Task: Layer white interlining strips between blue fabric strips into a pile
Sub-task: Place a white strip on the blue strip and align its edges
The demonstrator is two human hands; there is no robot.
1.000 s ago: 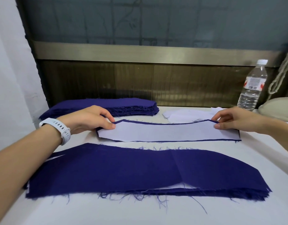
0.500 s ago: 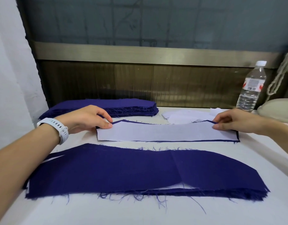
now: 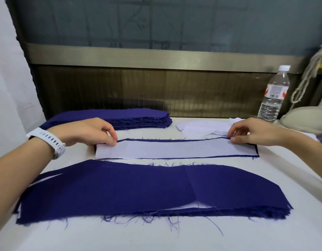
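White interlining strip (image 3: 174, 150) wants even tension from both ends, I judge, its edges squared inside the border of the blue fabric strip (image 3: 165, 140) beneath. It lies mid-way across the surface (image 3: 156, 236), far of the layered pile (image 3: 138, 187), stretched between the hands: left hand (image 3: 87, 131) pinching its far left corner, right hand (image 3: 250, 131) its far right edge

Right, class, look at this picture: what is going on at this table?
A person is laying a white interlining strip on a single blue strip in the middle. The left hand pinches its left end, the right hand its right end. In front lies the layered pile, blue on top; behind are a stack of blue strips and loose white pieces.
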